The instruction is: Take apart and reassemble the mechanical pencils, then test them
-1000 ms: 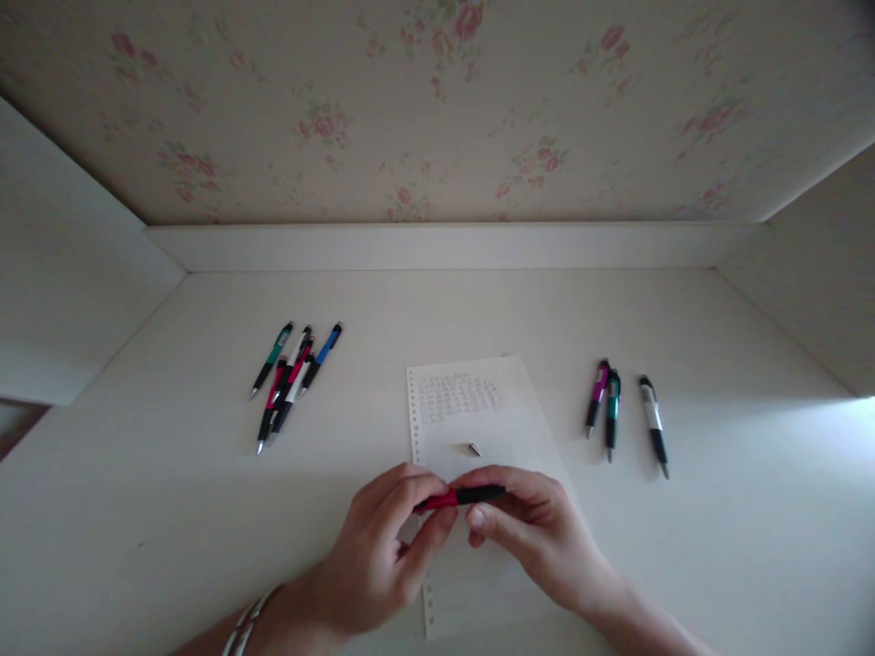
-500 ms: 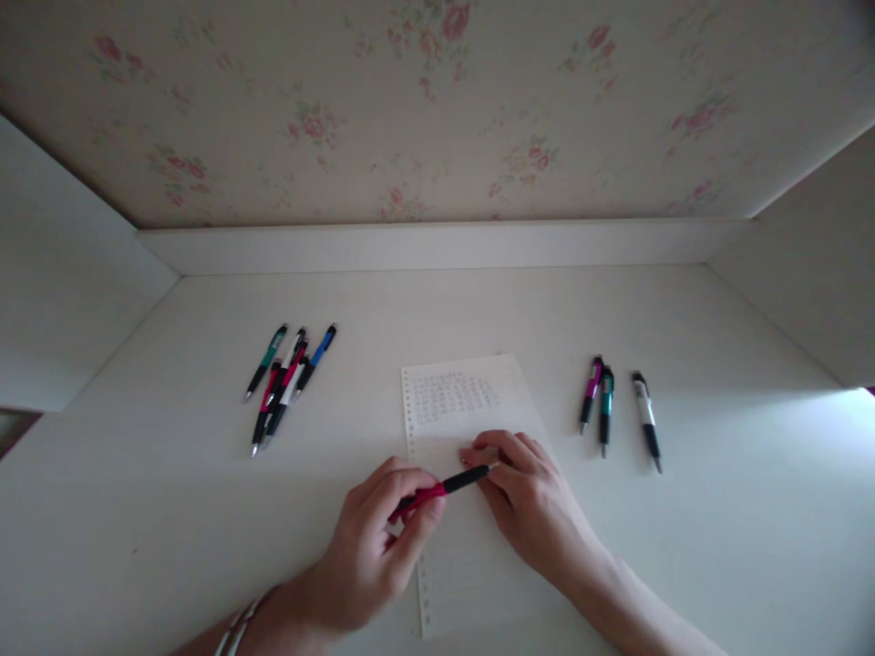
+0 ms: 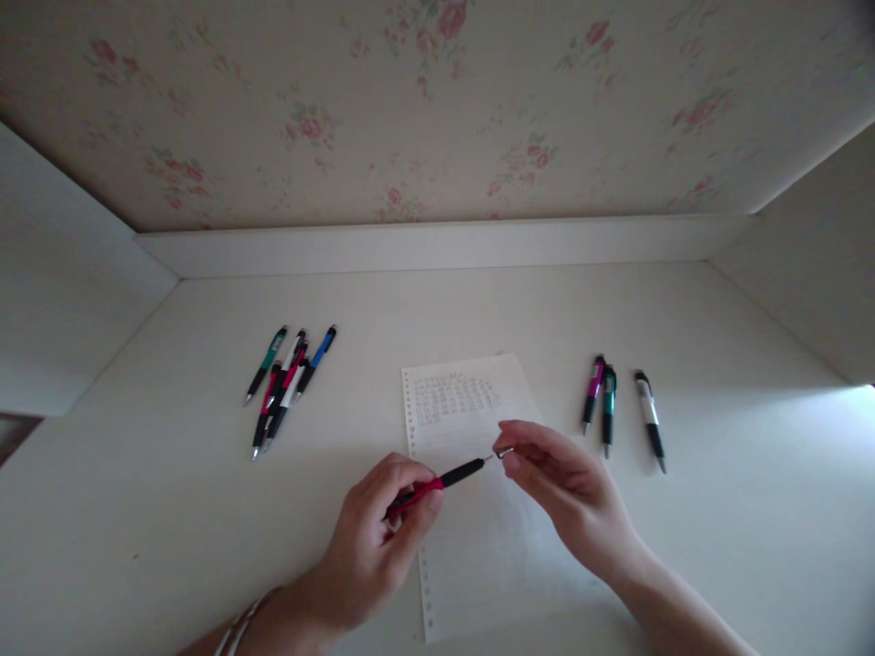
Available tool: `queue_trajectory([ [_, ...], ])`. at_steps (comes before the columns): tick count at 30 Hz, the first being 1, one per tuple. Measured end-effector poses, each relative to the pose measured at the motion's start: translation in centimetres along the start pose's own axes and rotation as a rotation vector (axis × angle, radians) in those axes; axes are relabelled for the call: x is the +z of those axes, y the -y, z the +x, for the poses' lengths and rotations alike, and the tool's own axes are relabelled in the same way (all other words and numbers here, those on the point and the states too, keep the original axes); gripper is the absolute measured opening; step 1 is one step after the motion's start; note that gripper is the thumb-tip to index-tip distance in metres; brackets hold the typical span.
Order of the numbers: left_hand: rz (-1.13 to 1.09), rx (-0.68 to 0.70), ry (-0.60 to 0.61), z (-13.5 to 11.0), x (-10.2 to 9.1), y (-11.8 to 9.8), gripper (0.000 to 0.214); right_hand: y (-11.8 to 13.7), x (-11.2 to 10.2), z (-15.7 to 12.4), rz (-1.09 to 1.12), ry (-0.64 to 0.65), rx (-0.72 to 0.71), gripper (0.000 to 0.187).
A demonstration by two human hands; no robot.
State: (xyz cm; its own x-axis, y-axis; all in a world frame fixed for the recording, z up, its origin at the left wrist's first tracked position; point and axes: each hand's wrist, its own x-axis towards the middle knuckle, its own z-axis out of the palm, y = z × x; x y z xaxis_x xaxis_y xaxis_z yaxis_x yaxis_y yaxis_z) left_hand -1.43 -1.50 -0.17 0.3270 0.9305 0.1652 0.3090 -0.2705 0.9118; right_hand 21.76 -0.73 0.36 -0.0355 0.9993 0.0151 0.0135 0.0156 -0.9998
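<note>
My left hand [image 3: 389, 533] pinches a red pen with a black grip [image 3: 461, 474] by its red barrel, its front end pointing up and to the right. A thin refill end [image 3: 488, 458] sticks out of the grip. My right hand [image 3: 567, 487] holds a small shiny metal pen tip [image 3: 504, 452] between thumb and fingertips, just off the refill's end; whether the two touch I cannot tell. Below both hands lies a sheet of punched paper [image 3: 471, 547], with rows of handwriting on its upper part.
On the left of the white desk [image 3: 184, 519] lies a heap of several pens [image 3: 291, 383] in green, red, white and blue. To the right lie a purple pen [image 3: 593, 394], a green pen [image 3: 608, 410] and a white pen [image 3: 649, 419]. A flowered wall [image 3: 410, 118] rises behind.
My right hand has turned and moved slightly right, off the pen's front end, with the metal tip now showing in its fingers. The refill end is now bare. My left hand has barely moved.
</note>
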Motion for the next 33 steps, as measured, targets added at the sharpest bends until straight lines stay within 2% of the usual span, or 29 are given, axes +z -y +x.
queue_trajectory([
  [4, -0.001, -0.005, 0.014, 0.09, 0.08, -0.01, 0.006, -0.27, 0.32, -0.35, 0.098, -0.004, 0.017, 0.026],
  [12, 0.008, -0.015, 0.04, 0.12, 0.15, -0.06, 0.006, -0.44, 0.41, -0.66, -0.075, 0.054, -0.066, 0.019],
  [17, 0.018, 0.01, 0.035, 0.07, 0.1, -0.05, 0.006, -0.32, 0.24, -0.54, -0.067, 0.08, 0.036, 0.01],
  [20, 0.024, 0.039, 0.013, 0.05, 0.06, -0.07, 0.006, -0.19, 0.23, -0.38, -0.048, 0.099, 0.089, 0.01],
  [23, 0.039, 0.058, 0.004, 0.11, 0.06, -0.05, 0.006, 0.04, 0.24, -0.3, -0.158, 0.121, 0.054, 0.014],
  [27, 0.029, 0.075, 0.022, 0.16, 0.12, 0.03, 0.007, 0.38, 0.06, -0.39, -0.356, 0.181, 0.006, 0.031],
  [33, 0.014, 0.063, -0.001, 0.08, 0.16, 0.06, 0.008, 0.53, -0.28, -0.49, -0.31, 0.232, -0.056, 0.021],
])
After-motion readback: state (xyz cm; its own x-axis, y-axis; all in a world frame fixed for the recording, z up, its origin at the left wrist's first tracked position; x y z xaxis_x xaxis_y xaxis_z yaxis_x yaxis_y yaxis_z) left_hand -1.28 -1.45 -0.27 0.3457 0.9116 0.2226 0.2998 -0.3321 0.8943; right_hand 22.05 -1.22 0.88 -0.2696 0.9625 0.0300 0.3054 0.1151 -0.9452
